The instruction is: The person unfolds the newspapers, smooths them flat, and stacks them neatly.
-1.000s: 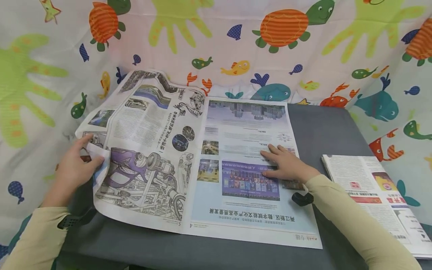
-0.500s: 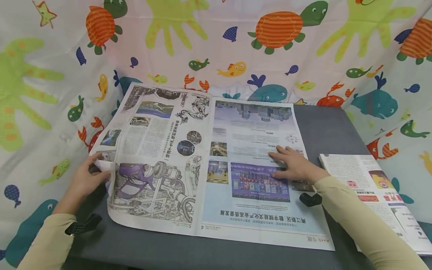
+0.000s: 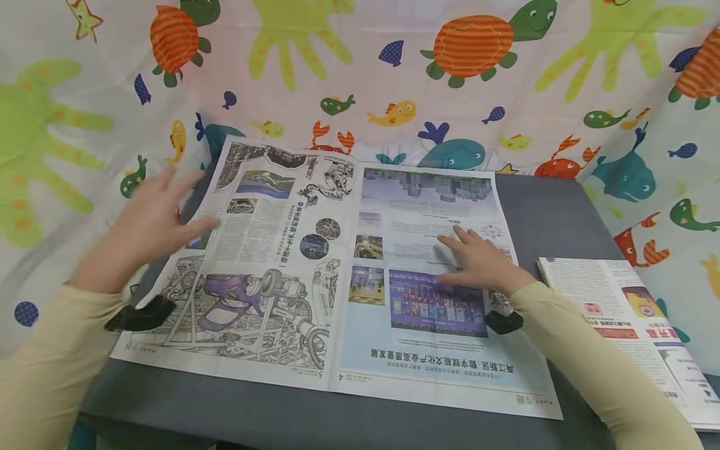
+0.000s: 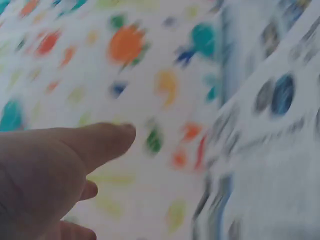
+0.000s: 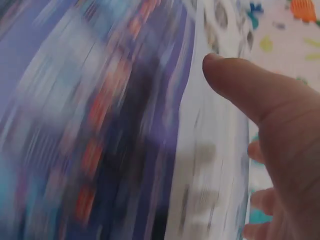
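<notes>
An open newspaper [image 3: 270, 250] lies spread on the grey table, its fold running down the middle. The left page carries a line drawing of machinery with a purple part; the right page has blue and purple photos. My left hand [image 3: 146, 219], blurred, is over the left page's outer edge with fingers spread and nothing in them. The left wrist view has its thumb [image 4: 107, 142] extended beside the page. Over the right page is my right hand [image 3: 478, 259], fingers spread and holding nothing. In the right wrist view its thumb [image 5: 235, 75] stands out above the paper.
A stack of folded newspapers [image 3: 613, 312] lies on the right side of the grey table [image 3: 540, 212]. A curtain [image 3: 360, 75] printed with sea animals hangs behind and along both sides. Dark bands with small devices sit on both wrists.
My left hand has let go of the left page's outer edge and moved up, away from it. That page now lies flatter, its corner unfolded. The right hand has stayed over the right page.
</notes>
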Motion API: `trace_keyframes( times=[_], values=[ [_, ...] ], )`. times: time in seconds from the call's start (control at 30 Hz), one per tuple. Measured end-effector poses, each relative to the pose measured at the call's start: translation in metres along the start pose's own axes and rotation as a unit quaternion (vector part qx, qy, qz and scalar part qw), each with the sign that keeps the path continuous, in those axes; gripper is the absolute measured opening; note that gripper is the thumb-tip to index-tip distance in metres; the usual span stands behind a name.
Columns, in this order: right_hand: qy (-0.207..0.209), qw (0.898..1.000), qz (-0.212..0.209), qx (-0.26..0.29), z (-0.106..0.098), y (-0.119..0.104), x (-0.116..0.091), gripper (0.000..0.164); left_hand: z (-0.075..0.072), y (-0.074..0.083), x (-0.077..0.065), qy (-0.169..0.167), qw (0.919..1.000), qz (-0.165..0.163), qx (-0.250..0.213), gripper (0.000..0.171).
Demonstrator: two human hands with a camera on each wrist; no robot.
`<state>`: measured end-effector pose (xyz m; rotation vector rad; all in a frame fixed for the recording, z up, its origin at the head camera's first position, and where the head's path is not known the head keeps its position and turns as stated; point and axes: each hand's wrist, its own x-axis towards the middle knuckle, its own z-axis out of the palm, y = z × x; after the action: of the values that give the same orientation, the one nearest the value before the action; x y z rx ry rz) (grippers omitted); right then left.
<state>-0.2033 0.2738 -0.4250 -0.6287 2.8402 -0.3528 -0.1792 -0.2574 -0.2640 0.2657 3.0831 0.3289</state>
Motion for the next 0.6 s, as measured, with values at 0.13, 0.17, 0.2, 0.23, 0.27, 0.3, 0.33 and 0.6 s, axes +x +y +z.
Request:
trace_keyframes(
  times=[0.13,0.17,0.2,0.23,0.27,0.3,0.33,0.6],
  values=[
    [-0.014,1.000,-0.003,0.001,0.003,-0.037,0.023,0.096,0.061,0.065,0.046,-0.100,0.9911,0.077,0.042,0.097],
    [-0.021,1.000,-0.005,0.004,0.005,-0.047,0.029,0.095,0.078,0.078,0.056,-0.129,0.9873,0.081,0.045,0.099],
    [-0.029,1.000,-0.004,0.006,0.006,-0.058,0.036,0.095,0.095,0.090,0.066,-0.157,0.9831,0.083,0.045,0.101],
    [-0.036,0.999,-0.005,0.009,0.008,-0.067,0.043,0.094,0.110,0.099,0.074,-0.182,0.9792,0.079,0.043,0.104],
    [-0.043,0.999,-0.005,0.010,0.009,-0.077,0.049,0.094,0.123,0.108,0.080,-0.205,0.9752,0.070,0.043,0.107],
    [-0.049,0.999,-0.005,0.015,0.010,-0.085,0.055,0.094,0.134,0.114,0.085,-0.222,0.9717,0.065,0.046,0.109],
    [-0.055,0.998,-0.004,0.019,0.011,-0.092,0.060,0.094,0.143,0.120,0.090,-0.235,0.9685,0.063,0.051,0.110],
    [-0.121,0.992,0.032,0.000,0.015,-0.106,0.080,0.101,0.171,0.137,0.098,-0.282,0.9578,0.047,0.032,0.118]
  ],
)
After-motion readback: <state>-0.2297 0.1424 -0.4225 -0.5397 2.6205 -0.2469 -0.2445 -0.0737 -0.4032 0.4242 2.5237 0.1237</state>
